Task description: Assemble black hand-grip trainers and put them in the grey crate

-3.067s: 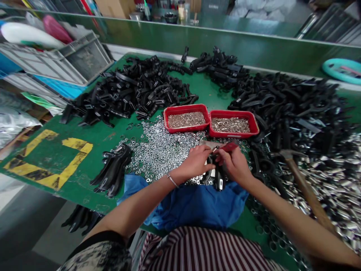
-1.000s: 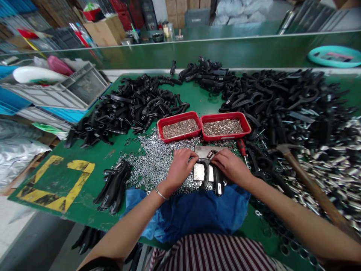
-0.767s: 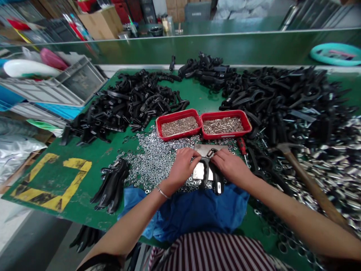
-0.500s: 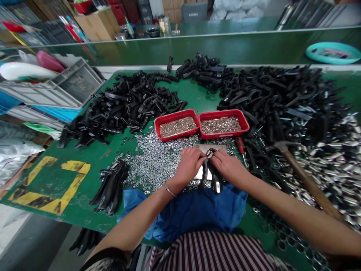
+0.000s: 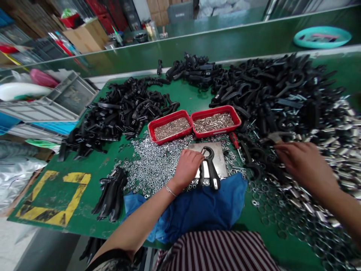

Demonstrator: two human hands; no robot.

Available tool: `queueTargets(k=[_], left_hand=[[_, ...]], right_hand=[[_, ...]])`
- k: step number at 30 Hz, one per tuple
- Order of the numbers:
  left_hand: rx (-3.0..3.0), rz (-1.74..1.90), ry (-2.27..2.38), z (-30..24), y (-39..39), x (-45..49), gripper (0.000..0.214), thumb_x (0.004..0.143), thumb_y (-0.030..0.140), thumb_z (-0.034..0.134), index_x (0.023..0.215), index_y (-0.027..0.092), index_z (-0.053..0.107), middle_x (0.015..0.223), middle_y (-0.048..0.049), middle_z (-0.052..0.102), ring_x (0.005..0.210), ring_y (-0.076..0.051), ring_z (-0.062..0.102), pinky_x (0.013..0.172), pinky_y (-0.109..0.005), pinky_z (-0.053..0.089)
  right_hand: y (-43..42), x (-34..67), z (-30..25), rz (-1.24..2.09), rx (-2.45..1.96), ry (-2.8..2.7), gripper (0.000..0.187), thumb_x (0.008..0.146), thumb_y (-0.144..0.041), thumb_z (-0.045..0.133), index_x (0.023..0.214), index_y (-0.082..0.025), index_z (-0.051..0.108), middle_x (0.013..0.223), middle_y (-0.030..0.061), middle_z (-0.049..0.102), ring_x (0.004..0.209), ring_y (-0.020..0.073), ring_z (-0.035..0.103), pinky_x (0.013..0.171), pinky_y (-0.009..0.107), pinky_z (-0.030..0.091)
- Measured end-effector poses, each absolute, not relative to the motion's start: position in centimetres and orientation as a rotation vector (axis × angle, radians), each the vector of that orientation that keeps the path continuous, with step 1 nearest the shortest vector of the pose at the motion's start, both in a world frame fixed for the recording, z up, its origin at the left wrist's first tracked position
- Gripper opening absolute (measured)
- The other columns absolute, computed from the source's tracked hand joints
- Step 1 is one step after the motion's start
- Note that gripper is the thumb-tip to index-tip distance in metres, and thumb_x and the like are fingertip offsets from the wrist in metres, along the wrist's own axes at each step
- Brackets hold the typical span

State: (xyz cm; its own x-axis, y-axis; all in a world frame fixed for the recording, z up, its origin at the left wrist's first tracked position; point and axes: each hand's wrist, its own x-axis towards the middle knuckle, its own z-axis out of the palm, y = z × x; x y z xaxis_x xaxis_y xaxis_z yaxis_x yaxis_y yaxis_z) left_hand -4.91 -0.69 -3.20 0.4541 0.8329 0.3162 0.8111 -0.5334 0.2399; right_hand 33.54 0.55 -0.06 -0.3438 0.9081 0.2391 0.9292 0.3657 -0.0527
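My left hand (image 5: 188, 167) is closed on a black two-handled part (image 5: 213, 174) with a hooked top, pinching it near a small metal piece (image 5: 203, 151). The part lies over a flat metal plate (image 5: 221, 154), its handles pointing toward me. To the right, my right hand (image 5: 306, 162) is closed around the hammer (image 5: 278, 136) just below its head; hand and forearm hide most of the handle. A red-handled screwdriver (image 5: 234, 141) lies between the plate and the hammer. Small metal rings and nuts (image 5: 158, 162) spread left of the plate.
Two red trays (image 5: 169, 138) (image 5: 216, 131) hold small metal pins. Black handle parts are heaped at the left (image 5: 121, 109) and right (image 5: 259, 82). Metal sleeves (image 5: 342, 150) cover the right side. A blue cloth (image 5: 197, 210) lies in front; finished-looking black parts (image 5: 111, 195) lie left.
My right hand has let go of the black two-handled part and moved right onto the hammer. My left hand still holds the part on the plate. The view has shifted and tilted slightly.
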Motion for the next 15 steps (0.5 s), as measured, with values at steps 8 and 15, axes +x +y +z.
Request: queueTargets(k=[8,15], left_hand=[[2.673,0.513,1.473,-2.4,-0.5,-5.4,0.023,0.103,0.029,0.045,0.103,0.017,0.065,0.103,-0.0080,0.071,0.096,-0.023,0.060,0.088,-0.039,0.043],[3.012,0.184,1.312,-1.4,0.1,-5.1,0.025,0.102,0.017,0.041,0.095,0.013,0.065,0.090,-0.0112,0.066,0.088,-0.026,0.056,0.083,-0.042,0.041]], right_hand=[[0.5,39.5,-3.7,-0.129,-1.975,-2.428,0.028,0.093,-0.044,0.054,0.108,-0.021,0.059,0.090,0.0189,0.067,0.080,0.0308,0.058,0.071,0.041,0.041],[1.5,38.6,-2.1,0.366,-2.098,-2.143,0.035,0.088,-0.043,0.062,0.114,-0.020,0.064,0.087,0.0170,0.069,0.067,0.0241,0.059,0.063,0.039,0.041]])
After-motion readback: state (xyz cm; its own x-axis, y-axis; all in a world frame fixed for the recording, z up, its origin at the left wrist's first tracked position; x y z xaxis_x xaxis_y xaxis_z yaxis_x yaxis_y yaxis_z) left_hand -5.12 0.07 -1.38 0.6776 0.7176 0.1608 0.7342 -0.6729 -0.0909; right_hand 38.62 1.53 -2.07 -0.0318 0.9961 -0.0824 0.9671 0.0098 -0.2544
